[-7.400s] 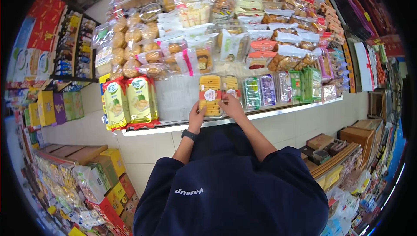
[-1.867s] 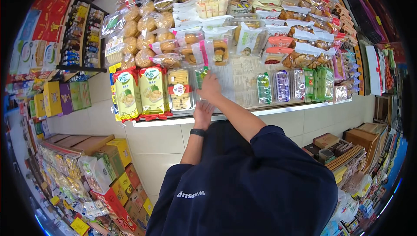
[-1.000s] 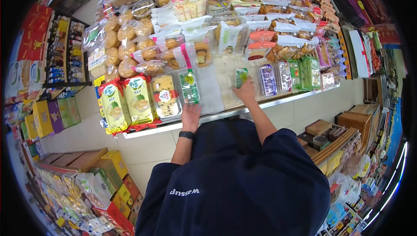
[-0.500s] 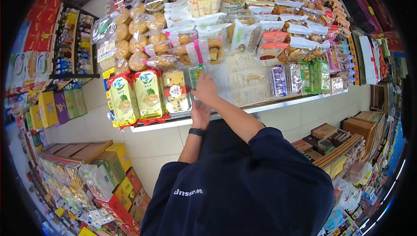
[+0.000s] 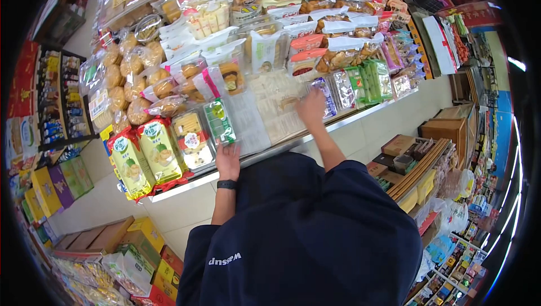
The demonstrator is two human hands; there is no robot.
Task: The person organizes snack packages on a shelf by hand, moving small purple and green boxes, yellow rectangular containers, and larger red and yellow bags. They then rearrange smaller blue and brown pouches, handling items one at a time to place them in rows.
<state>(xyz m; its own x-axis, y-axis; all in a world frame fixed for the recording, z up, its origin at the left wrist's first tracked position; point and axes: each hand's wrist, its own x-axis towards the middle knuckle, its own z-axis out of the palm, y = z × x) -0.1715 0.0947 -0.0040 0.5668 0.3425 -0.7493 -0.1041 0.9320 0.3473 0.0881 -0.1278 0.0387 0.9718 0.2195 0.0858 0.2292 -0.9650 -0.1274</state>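
Note:
My left hand (image 5: 227,160), wearing a black wristband, rests at the near end of a green-labelled clear pack (image 5: 218,121), its fingers stretched out against the edge. To that pack's left lies a clear tray of pale pastries (image 5: 193,137) with a red and white label. My right hand (image 5: 311,107) is at the left side of a purple-and-white pack (image 5: 326,96), its fingers blurred and partly hidden. A bare stretch of beige display surface (image 5: 273,103) lies between my hands. Right of the purple pack are a clear pack (image 5: 343,89) and upright green packs (image 5: 367,82).
Two green-and-yellow pastry bags (image 5: 160,148) stand at the table's left front corner. Bagged round buns (image 5: 132,86) and rows of bagged bread (image 5: 344,47) fill the back. The metal table edge (image 5: 265,155) runs before my body. Stacked cartons (image 5: 143,249) stand lower left.
My right hand has left the green-labelled pack and moved right to the purple pack. My left hand stays at the green pack's near end. The view has turned to the right.

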